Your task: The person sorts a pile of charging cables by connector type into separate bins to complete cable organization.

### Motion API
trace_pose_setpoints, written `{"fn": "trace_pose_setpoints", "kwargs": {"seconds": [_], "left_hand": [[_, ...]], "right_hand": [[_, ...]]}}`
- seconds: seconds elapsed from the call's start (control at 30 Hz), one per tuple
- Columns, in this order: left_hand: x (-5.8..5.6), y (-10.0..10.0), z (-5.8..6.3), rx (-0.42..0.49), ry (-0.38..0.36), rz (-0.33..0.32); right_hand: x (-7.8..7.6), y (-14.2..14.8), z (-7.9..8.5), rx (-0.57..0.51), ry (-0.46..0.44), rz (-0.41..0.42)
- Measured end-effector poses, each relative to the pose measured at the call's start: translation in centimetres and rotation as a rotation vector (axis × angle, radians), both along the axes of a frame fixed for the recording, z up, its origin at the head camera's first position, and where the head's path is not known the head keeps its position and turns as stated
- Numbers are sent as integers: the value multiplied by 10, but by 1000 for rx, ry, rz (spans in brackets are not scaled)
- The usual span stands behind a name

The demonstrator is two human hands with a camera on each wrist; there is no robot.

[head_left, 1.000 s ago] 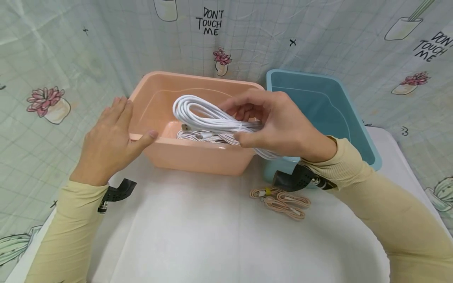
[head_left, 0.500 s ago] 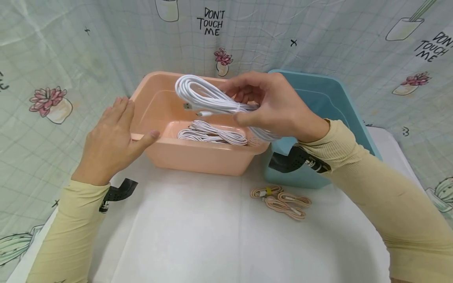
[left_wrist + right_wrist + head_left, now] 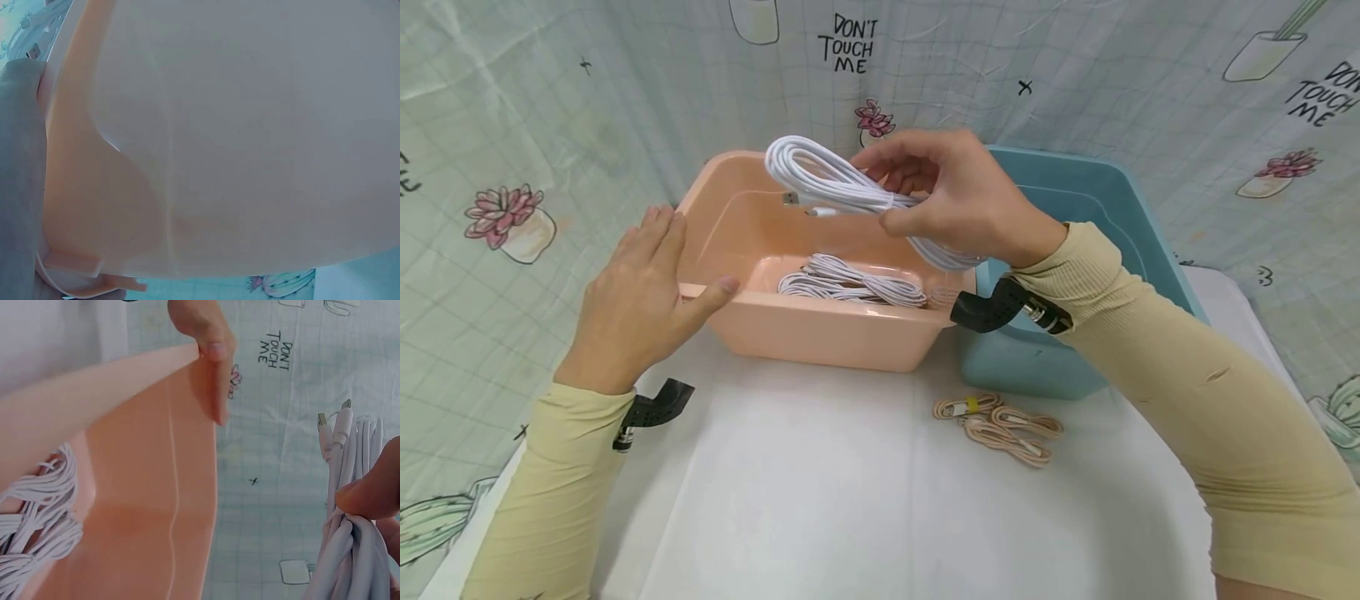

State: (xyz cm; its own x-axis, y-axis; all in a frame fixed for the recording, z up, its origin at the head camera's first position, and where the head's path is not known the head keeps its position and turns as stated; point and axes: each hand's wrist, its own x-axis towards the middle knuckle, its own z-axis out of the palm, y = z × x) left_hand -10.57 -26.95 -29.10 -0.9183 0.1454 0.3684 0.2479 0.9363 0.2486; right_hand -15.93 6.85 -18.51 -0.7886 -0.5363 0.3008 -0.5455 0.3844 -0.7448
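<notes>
My right hand (image 3: 958,196) pinches a coiled white USB cable (image 3: 820,175) between thumb and fingers, over the peach bin (image 3: 820,329). Two connectors (image 3: 331,434) stick out beside the coil in the right wrist view, and a tie cinches its middle. Inside the bin lie more white cable coils (image 3: 857,283), with a pinkish coil (image 3: 942,297) at their right end. My left hand (image 3: 636,292) rests on the bin's left corner, its fingers straight along the side rim and its thumb on the front rim.
A blue bin (image 3: 1022,367) stands right of the peach one, partly behind my right forearm. Several beige cable bundles (image 3: 1003,429) lie in front of it on the white tabletop (image 3: 790,483). A patterned cloth (image 3: 625,83) hangs behind.
My right hand has lifted the white cable up and slightly left, clear of the coils in the peach bin, which now show more fully. The left hand has stayed on the rim.
</notes>
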Motion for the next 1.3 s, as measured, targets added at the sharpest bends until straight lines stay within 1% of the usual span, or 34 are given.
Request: {"fn": "trace_pose_setpoints", "kwargs": {"seconds": [0.17,0.33,0.6,0.73,0.97,1.13,1.3], "left_hand": [[0,0,-1,0,-5,4],[-1,-1,-2,4,-2,1],[-1,0,-2,1,3,-1],[-1,1,-1,8,5,-2],[-2,2,-1,6,4,-4],[-2,3,-1,12,9,-7],[0,3,1,17,-7,-1]], "right_hand": [[-10,-3,-2,22,14,-16],[-21,-8,-4,38,4,-21],[-35,-15,-7,77,32,-25],[-42,-18,-12,92,15,-33],[-53,-22,-20,96,-42,-47],[-59,-24,-26,114,-61,-47],[-63,-25,-33,130,-71,-38]]}}
